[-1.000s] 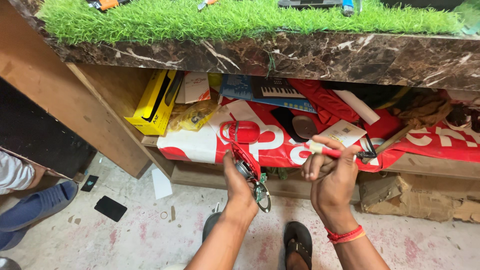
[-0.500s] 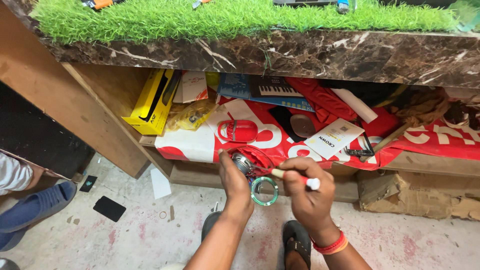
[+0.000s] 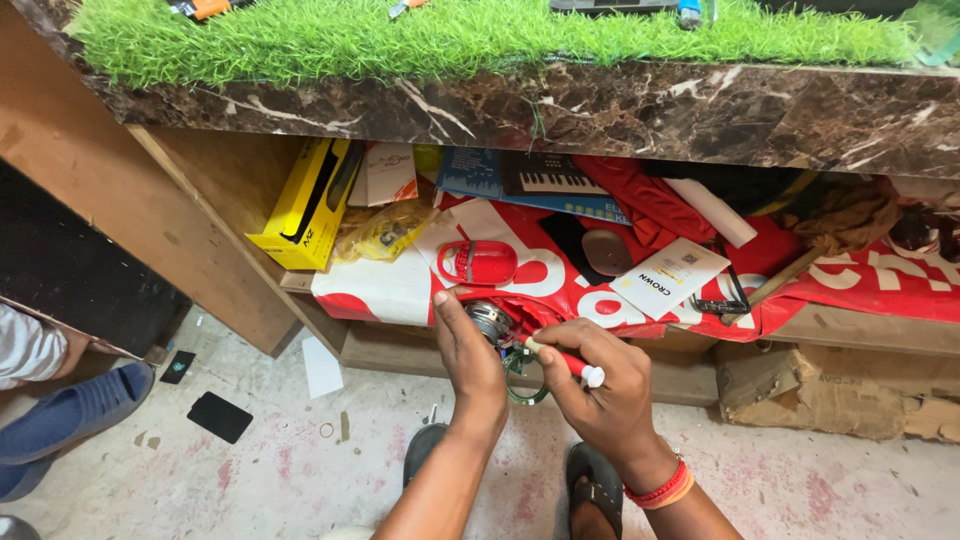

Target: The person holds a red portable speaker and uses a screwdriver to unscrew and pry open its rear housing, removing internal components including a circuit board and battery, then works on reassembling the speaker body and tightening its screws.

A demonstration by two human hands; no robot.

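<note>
- While left hand (image 3: 470,350) gripped a small metal part (image 3: 490,318), right hand (image 3: 600,385) clenched a red-handled tool (image 3: 562,360).
- Marble desk (image 3: 600,110) topped with fake grass (image 3: 450,35); cluttered shelf (image 3: 850,325), stained floor (image 3: 300,450).

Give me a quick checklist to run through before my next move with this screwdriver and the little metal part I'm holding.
1. Left hand grips the small round silver metal part: ok.
2. Right hand holds the red-and-white-handled screwdriver: ok.
3. Screwdriver tip seated in the part: cannot tell, fingers hide it.
4. Green ring hanging below the part, free of the tool: cannot tell.
5. Feet in dark sandals directly under the work if something drops: not ok.
</note>
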